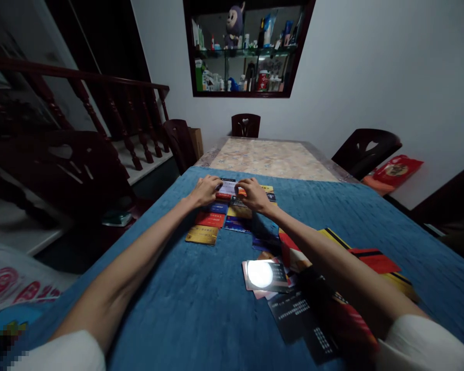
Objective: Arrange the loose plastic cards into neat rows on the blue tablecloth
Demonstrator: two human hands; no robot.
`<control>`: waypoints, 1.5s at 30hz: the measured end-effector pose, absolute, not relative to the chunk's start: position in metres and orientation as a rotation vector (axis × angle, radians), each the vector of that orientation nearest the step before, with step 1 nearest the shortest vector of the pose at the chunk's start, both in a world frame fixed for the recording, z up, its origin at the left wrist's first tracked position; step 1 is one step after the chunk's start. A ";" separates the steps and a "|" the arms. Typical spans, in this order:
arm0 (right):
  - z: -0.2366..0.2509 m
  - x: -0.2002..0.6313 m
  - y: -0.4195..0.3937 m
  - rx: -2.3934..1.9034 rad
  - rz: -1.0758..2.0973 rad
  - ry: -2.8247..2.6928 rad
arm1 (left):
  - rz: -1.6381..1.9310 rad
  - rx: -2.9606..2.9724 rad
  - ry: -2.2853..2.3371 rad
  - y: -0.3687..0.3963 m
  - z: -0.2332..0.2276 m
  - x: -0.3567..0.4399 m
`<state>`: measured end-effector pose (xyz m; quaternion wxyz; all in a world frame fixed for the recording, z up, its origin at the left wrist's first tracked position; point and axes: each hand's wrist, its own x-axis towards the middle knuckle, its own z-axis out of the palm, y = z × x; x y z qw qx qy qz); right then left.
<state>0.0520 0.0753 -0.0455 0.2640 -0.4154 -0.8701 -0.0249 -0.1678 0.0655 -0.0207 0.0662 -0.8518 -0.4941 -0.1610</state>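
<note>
Both hands, the left hand (204,189) and right hand (254,195), rest fingers-down on a pale card (227,188) at the far end of card rows (216,219) on the blue-clothed counter (170,288), gripping nothing.

Rows of cards (232,214) lay directly under and just nearer than both hands (232,191), crowding that space. A loose card pile (294,278) blocked the near right. Left of the grip, bare blue cloth (158,288) stayed open; beyond, the tabletop (270,157) was free.
</note>
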 end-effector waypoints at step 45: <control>-0.066 0.022 0.140 -1.455 0.013 -2.597 | -0.255 -2.714 -1.594 0.152 -0.061 -0.189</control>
